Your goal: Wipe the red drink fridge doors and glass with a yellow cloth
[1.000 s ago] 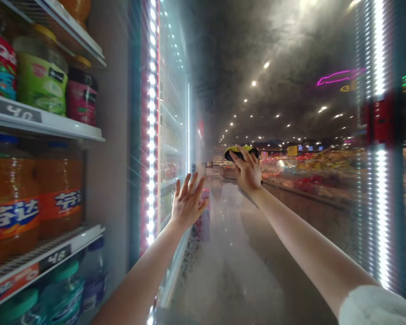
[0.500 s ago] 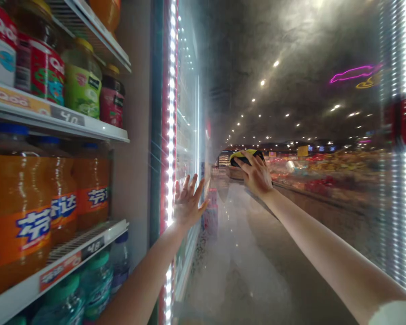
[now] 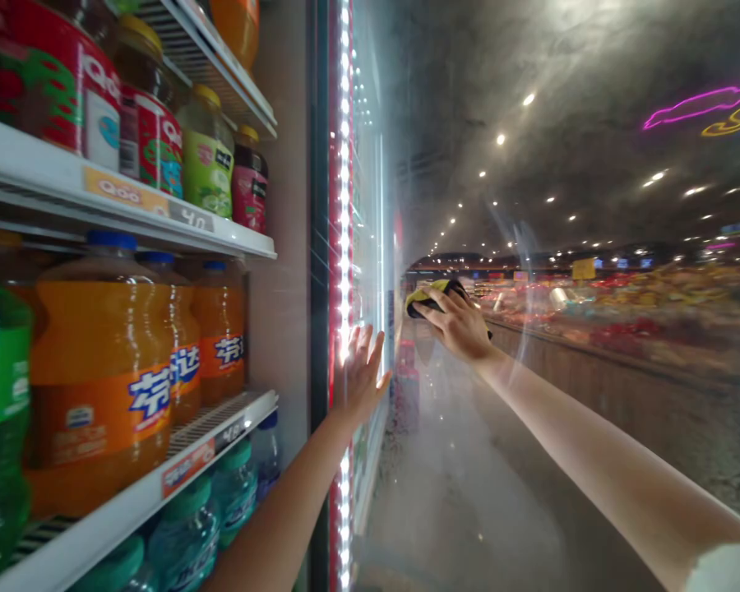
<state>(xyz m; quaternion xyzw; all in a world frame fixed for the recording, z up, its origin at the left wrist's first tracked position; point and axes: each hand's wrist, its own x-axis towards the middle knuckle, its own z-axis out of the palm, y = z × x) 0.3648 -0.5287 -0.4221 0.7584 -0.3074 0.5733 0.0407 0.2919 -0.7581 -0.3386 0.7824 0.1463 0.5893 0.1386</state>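
My right hand (image 3: 460, 327) presses a yellow and black cloth (image 3: 420, 301) against the glass door (image 3: 493, 460), its fingers spread over the top of it. Smears and a hazy film show on the pane. Further left, my left hand (image 3: 363, 374) is open with fingers spread, beside the red door edge with its bright LED strip (image 3: 344, 271). It seems to rest against the glass near that edge; exact contact is hard to make out. Nothing is in the left hand.
Fridge shelves (image 3: 222, 234) on the left hold juice bottles (image 3: 206, 156), large orange soda bottles (image 3: 108, 370), a green bottle (image 3: 0, 411) and teal-capped bottles (image 3: 188, 530). Through the glass appear shop displays (image 3: 629, 312), ceiling lights and a pink neon sign (image 3: 700, 105).
My right hand has slid the cloth slightly left and down on the glass. The view has turned left, bringing more shelf bottles in. My left hand remains by the door edge.
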